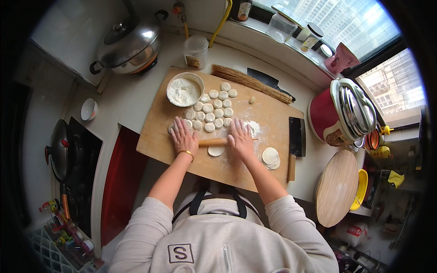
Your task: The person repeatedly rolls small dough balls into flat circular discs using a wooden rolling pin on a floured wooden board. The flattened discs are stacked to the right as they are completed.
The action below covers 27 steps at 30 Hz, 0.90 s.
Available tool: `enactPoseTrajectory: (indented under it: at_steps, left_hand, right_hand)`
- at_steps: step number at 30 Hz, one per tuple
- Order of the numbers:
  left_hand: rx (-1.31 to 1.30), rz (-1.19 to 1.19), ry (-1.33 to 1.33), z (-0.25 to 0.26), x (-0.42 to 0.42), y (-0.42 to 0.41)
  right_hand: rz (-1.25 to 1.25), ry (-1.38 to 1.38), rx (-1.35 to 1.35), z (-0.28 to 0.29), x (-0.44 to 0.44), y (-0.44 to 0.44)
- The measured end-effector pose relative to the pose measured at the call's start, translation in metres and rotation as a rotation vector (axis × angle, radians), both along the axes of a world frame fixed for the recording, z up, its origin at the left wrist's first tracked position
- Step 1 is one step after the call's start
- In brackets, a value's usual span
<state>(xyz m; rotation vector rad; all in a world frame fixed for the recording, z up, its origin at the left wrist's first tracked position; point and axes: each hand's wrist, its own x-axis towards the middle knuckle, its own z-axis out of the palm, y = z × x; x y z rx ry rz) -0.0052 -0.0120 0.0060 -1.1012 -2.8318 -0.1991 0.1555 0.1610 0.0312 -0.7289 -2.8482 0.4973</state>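
Observation:
A wooden rolling pin [213, 142] lies across a round dough wrapper [216, 151] on a large wooden board [157, 140]. My left hand [184, 135] rests flat over the pin's left end, fingers spread. Over its right part lies my right hand [241, 138], its fingers extended too. Beyond the pin sit several small flattened dough pieces [209, 117] in close rows, some beside my left fingertips. A bowl of white flour [184, 90] stands at the board's back left. Loose flour [252, 128] lies by my right fingertips. Several rolled wrappers [270, 156] are stacked at the right.
A cleaver [297, 136] lies along the board's right edge. A straw brush [251, 83] and a dark-bladed knife [263, 78] lie at the back. A rice cooker [321, 112] and a round wooden board [336, 189] stand right, a lidded steel pan [131, 47] back left.

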Motion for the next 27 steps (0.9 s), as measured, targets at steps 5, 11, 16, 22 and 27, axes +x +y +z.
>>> enactPoseTrajectory:
  at_steps: [5,11,16,22,27]
  left_hand:
    - [-0.084,-0.113,-0.214,0.006,0.038,-0.04]
    - [0.011,-0.07,-0.074,0.012,-0.003,-0.001]
    - [-0.024,-0.078,-0.099,-0.01,0.016,-0.023]
    - [-0.08,-0.096,-0.222,0.027,0.032,-0.024]
    - [-0.006,0.0,-0.057,0.0,0.001,-0.008]
  right_hand:
    - [0.094,-0.031,-0.029,0.001,0.047,-0.022]
    - [0.023,-0.006,-0.084,-0.004,0.019,0.0]
    - [0.076,-0.054,-0.013,0.002,0.027,-0.012]
    - [-0.028,-0.046,-0.03,-0.006,0.052,-0.019]
    - [0.005,-0.031,0.007,0.008,0.005,-0.001]
